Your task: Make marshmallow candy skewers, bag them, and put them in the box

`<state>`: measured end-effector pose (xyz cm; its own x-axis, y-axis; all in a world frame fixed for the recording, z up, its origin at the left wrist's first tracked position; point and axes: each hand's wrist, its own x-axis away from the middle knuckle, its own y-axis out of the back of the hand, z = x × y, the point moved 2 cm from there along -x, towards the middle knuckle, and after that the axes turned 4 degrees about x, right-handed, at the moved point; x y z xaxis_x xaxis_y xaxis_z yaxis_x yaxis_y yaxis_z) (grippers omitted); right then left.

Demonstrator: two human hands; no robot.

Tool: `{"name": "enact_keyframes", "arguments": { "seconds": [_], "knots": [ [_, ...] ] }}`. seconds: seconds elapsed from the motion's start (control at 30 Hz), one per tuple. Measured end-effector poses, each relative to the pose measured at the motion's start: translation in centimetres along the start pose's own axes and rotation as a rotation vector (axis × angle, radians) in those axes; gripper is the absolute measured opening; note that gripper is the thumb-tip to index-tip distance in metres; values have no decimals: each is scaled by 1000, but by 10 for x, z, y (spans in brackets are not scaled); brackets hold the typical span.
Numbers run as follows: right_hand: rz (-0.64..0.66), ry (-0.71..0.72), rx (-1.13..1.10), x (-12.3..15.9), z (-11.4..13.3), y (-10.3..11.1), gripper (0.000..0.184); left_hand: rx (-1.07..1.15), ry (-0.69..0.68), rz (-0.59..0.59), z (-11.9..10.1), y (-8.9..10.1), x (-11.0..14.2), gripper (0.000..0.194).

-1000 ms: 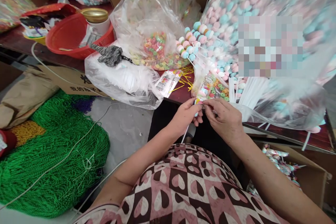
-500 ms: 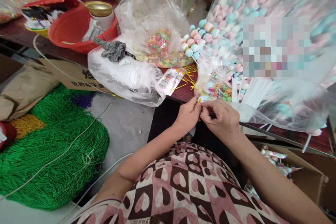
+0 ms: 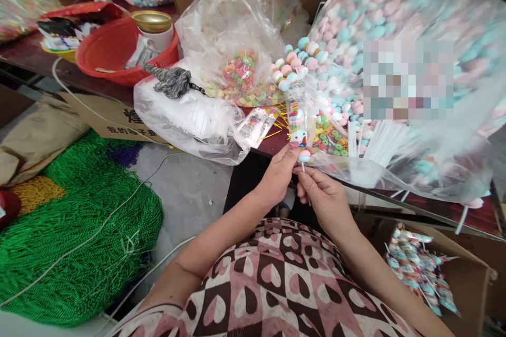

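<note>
Over the table's front edge, my left hand point(image 3: 279, 174) is closed on the lower end of a clear printed candy bag point(image 3: 297, 116). Inside the bag, part of a marshmallow skewer point(image 3: 304, 155) shows, and its lowest pink and blue marshmallow sticks out below the bag's mouth. My right hand point(image 3: 324, 194) pinches the skewer's white stick just under that marshmallow. Fingers hide part of the stick and the bag's edge. Behind the bag lie several other marshmallow skewers point(image 3: 290, 66) without wrappers.
A big bag of marshmallows point(image 3: 343, 37) and white sticks point(image 3: 381, 142) lie right. Flat printed bags point(image 3: 256, 125), gold twist ties point(image 3: 278, 131) and a bag of gummy rings point(image 3: 237, 16) lie left of them. A carton point(image 3: 468, 279) holds wrapped skewers below right; a red basket point(image 3: 106, 47) stands left.
The bag, bent low between my hands before, now stands upright over the skewer. My right hand has moved from the bag's mouth down to the stick. The camera view has shifted slightly.
</note>
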<state>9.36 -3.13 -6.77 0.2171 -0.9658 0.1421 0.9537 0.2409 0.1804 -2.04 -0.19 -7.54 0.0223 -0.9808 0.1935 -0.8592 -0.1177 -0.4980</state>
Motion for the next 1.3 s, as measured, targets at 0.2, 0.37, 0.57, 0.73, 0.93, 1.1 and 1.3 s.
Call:
{"name": "enact_keyframes", "arguments": {
  "seconds": [0.2,0.37,0.57,0.73,0.93,1.1,1.3],
  "knots": [
    [-81,-46,-78,3,-6,3,34,-854,-488,-125,-22,14,0,16],
    [-59,-20,14,6,0,4,35,-1242,-747,-139,-24,11,0,18],
    [-175,219,298,-3,10,15,28,-1473,-960,-108,-25,0,12,26],
    [-202,200,262,-7,14,17,29,-1516,-963,-10,-26,-4,17,22],
    [-139,174,180,-4,11,22,32,-1246,-729,-8,-28,1,11,20],
    [-232,340,391,-1,4,27,30,-1325,-646,-42,-26,-2,12,19],
    [-332,498,827,-9,-4,22,32,-1444,-628,22,-20,-7,14,14]
  ]
}}
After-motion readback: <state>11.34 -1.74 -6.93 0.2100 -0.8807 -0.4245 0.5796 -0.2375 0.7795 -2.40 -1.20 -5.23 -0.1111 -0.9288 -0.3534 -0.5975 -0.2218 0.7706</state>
